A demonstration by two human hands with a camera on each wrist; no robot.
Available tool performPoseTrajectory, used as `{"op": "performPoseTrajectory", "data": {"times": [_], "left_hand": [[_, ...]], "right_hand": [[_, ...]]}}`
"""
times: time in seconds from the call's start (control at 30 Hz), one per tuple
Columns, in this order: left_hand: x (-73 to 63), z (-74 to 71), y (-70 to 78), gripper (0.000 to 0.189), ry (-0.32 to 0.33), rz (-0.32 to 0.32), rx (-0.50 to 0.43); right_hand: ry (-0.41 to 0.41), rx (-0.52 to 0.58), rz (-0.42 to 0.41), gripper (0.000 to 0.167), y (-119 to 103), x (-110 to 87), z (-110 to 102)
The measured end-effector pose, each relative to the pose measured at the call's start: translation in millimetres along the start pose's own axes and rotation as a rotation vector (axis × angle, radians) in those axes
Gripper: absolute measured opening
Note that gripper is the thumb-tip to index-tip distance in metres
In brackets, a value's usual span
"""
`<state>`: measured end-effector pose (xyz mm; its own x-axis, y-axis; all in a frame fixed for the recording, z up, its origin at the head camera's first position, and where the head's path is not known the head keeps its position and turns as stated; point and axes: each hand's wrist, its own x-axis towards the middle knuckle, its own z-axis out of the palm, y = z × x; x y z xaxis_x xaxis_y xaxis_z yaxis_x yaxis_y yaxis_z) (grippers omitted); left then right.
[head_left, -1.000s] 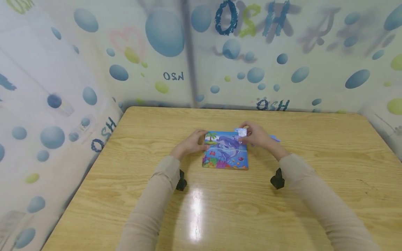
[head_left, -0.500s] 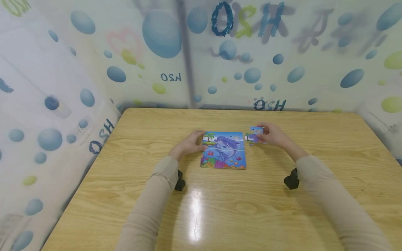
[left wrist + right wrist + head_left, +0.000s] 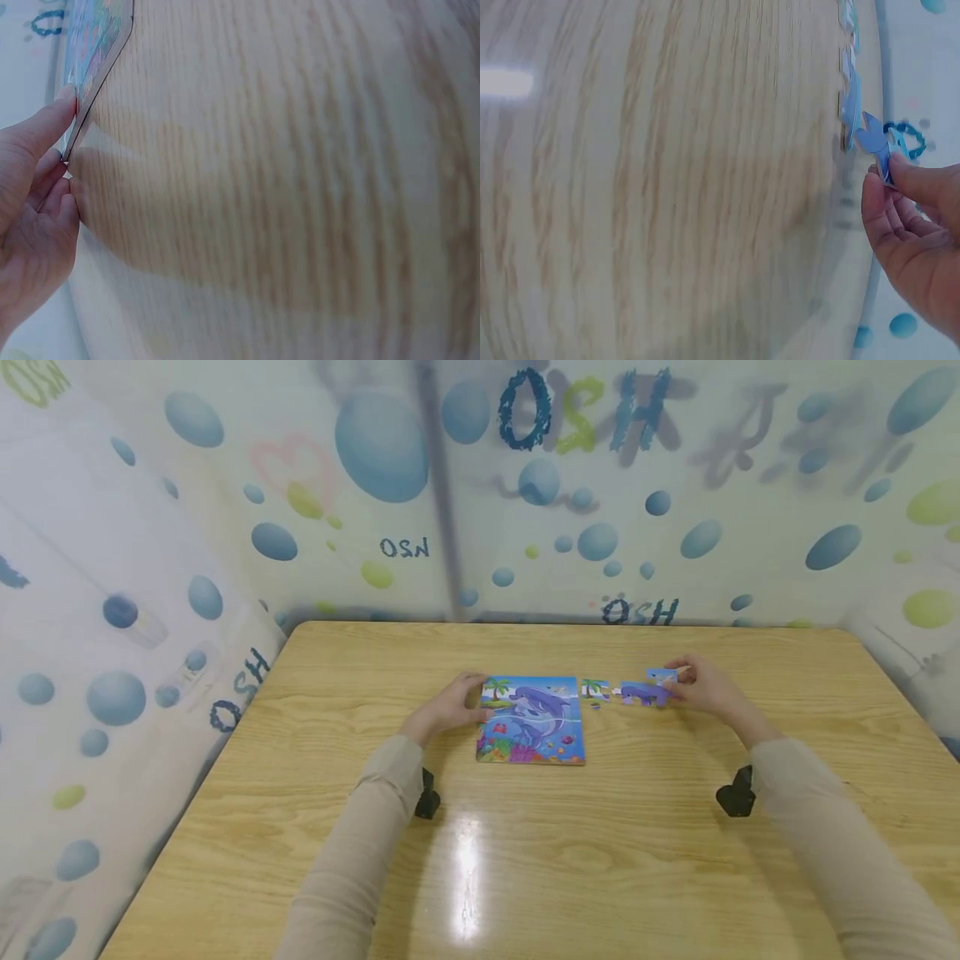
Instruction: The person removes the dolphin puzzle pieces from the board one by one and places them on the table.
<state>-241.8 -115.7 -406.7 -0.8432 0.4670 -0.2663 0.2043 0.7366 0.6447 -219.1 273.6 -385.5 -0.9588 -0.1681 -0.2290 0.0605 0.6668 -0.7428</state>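
A square dolphin puzzle picture (image 3: 531, 722) lies flat on the table, its lower-left corner showing crab and coral. My left hand (image 3: 448, 703) grips its left edge; in the left wrist view the thumb (image 3: 52, 124) rests on the top face and the fingers curl at the edge. At the right, my right hand (image 3: 707, 687) pinches a blue puzzle piece (image 3: 880, 146) between thumb and fingertips, tilted up above the table. Just left of it lies a purple dolphin piece (image 3: 641, 693). A palm-tree piece (image 3: 595, 690) lies near the picture's right edge.
The wooden table (image 3: 570, 852) runs back to a wall (image 3: 495, 510) printed with bubbles. A second wall (image 3: 112, 610) stands along the left. A black wrist mount (image 3: 737, 793) hangs below the right sleeve, another mount (image 3: 427, 795) below the left.
My right hand has moved from the picture's top-right corner out to the right, holding the puzzle piece. Loose pieces beside the picture have come into sight. My left hand stays on the picture.
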Motion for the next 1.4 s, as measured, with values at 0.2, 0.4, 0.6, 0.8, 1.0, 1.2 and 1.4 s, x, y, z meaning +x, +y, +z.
{"op": "performPoseTrajectory", "data": {"times": [0.2,0.4,0.6,0.8,1.0,1.2,1.4], "left_hand": [[-0.9,-0.6,0.7,0.068,0.001,0.002,0.015],[-1.7,-0.3,1.3,0.068,-0.006,0.006,0.018],[-0.7,0.0,1.1,0.069,-0.006,0.017,0.01],[-0.2,-0.2,0.8,0.069,-0.007,0.018,0.009],[-1.1,0.3,-1.0,0.068,0.001,0.017,0.02],[-2.6,1.2,-1.2,0.066,0.009,0.025,0.005],[-3.8,0.4,-0.5,0.063,0.012,0.046,0.011]], "right_hand": [[0.017,0.137,0.049,0.05,17,-5.6,-8],[0.008,0.132,0.059,0.048,28,-5.8,-13],[0.028,0.022,0.132,0.049,31,-1.0,-13],[0.032,-0.09,0.162,0.047,26,2.0,-13],[0.045,-0.103,0.109,0.043,27,1.0,-10],[0.129,-0.087,0.098,0.045,29,-1.7,-4],[0.18,-0.075,0.082,0.044,8,1.8,4]]}}
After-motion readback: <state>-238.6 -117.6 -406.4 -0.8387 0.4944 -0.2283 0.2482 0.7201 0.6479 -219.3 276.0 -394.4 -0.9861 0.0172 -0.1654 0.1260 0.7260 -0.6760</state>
